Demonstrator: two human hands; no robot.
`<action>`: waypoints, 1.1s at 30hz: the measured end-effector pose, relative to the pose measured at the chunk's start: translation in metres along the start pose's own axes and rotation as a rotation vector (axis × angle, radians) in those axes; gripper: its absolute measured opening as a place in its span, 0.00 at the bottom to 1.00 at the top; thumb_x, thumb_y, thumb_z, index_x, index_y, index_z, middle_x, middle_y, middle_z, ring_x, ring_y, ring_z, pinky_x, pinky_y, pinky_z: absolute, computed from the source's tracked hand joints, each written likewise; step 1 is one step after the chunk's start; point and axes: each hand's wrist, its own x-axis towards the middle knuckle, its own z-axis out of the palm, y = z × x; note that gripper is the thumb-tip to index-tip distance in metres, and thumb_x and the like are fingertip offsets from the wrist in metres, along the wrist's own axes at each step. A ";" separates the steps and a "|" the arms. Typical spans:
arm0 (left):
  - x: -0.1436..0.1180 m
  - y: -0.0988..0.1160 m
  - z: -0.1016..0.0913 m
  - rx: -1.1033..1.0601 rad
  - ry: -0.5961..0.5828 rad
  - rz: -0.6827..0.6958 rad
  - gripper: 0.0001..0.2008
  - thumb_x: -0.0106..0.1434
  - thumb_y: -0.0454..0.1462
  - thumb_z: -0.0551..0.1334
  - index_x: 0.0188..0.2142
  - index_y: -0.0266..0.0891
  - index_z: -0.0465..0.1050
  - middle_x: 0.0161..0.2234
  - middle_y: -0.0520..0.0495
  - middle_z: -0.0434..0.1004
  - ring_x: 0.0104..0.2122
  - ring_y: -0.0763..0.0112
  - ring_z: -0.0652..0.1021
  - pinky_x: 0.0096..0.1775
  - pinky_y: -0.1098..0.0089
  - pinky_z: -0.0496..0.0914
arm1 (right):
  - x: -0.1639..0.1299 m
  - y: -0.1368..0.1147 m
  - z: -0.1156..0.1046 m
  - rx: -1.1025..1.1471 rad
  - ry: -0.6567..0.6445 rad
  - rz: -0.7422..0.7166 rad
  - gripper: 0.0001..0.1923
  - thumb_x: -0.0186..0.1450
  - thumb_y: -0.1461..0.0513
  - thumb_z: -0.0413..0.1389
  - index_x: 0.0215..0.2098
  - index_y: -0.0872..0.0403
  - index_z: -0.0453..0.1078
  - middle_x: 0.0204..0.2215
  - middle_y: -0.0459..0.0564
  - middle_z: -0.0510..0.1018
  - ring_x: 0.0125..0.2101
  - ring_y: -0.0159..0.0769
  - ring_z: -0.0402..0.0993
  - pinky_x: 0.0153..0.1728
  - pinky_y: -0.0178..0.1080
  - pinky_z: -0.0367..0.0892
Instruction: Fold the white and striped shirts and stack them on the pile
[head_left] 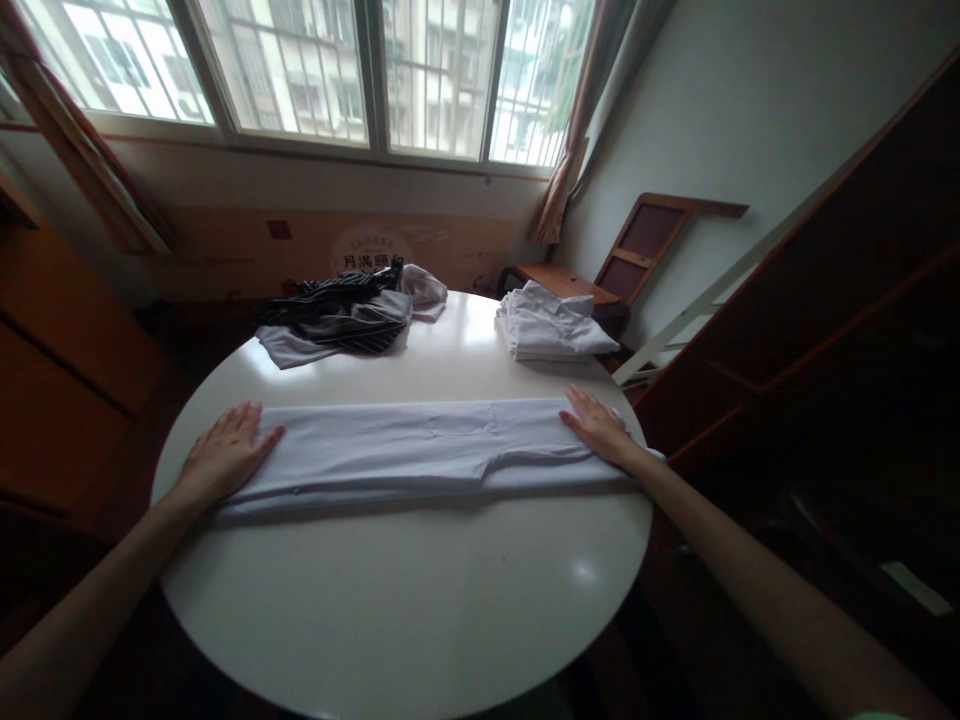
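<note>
Your left hand (pixel 229 450) and right hand (pixel 600 428) lie palm down at opposite ends of a long, folded white garment (pixel 390 450), their fingers extended flat upon the cloth and grasping nothing. The garment stretches crosswise over the middle of the round white table (pixel 405 610), its right end reaching the rim. Beyond it rest a loose heap of striped and pale clothes (pixel 352 320), left, and a folded white stack (pixel 551 325), right.

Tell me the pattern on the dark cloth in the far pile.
The dark cloth is black with thin pale stripes, best seen in the head view.
</note>
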 end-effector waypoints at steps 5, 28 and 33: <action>0.004 -0.004 0.007 0.011 0.042 -0.004 0.34 0.61 0.49 0.40 0.59 0.26 0.47 0.61 0.36 0.46 0.60 0.56 0.51 0.56 0.56 0.48 | 0.007 0.033 -0.023 0.457 0.158 0.116 0.31 0.62 0.44 0.37 0.51 0.54 0.61 0.54 0.55 0.64 0.54 0.40 0.60 0.52 0.44 0.57; 0.008 -0.006 0.011 0.049 0.036 -0.033 0.35 0.60 0.50 0.39 0.59 0.27 0.47 0.61 0.38 0.46 0.60 0.58 0.51 0.57 0.58 0.47 | 0.030 0.021 -0.042 0.965 0.116 0.592 0.02 0.52 0.68 0.55 0.25 0.56 0.68 0.19 0.45 0.73 0.19 0.30 0.68 0.23 0.33 0.64; 0.007 -0.005 0.012 0.069 0.042 -0.024 0.35 0.60 0.49 0.39 0.59 0.24 0.47 0.61 0.37 0.48 0.59 0.58 0.51 0.57 0.60 0.46 | 0.035 0.017 -0.044 1.309 0.293 0.687 0.12 0.49 0.77 0.52 0.25 0.56 0.68 0.19 0.43 0.73 0.19 0.25 0.69 0.23 0.29 0.67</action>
